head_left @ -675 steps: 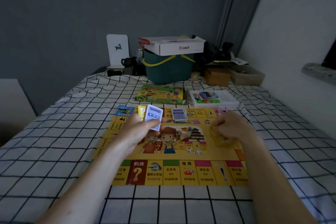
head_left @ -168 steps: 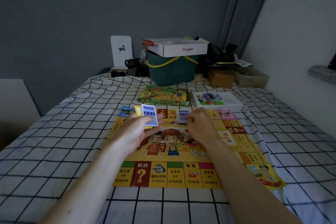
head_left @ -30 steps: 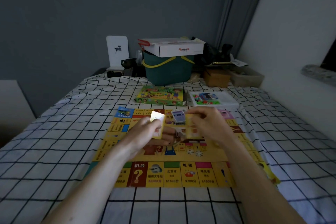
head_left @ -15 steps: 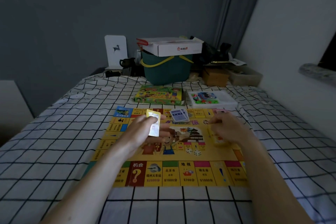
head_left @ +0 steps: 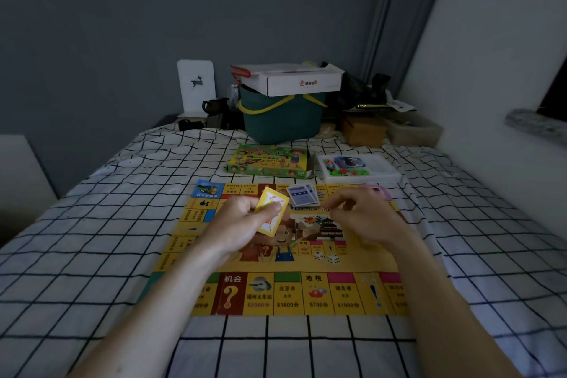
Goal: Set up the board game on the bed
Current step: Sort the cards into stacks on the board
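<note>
Head camera: the left hand [head_left: 242,224] grips a small stack of yellow cards [head_left: 272,212], thumb pressed across the top one, held over the game board [head_left: 288,294] that lies flat on the checked bed [head_left: 92,255]. Just right of it, the right hand [head_left: 365,218] hovers with fingers loosely curled, thumb and forefinger close together; whether it pinches anything cannot be told. Beyond both hands, a fanned pile of blue cards [head_left: 303,195] rests on the board's far edge. Nearer than the right hand, two white dice [head_left: 326,257] sit on the board. Farther off lie the green game box [head_left: 270,162] and a white tray [head_left: 380,172] holding small coloured pieces [head_left: 343,165]. Behind stands a teal basket [head_left: 282,120] topped by a white carton [head_left: 294,80].
</note>
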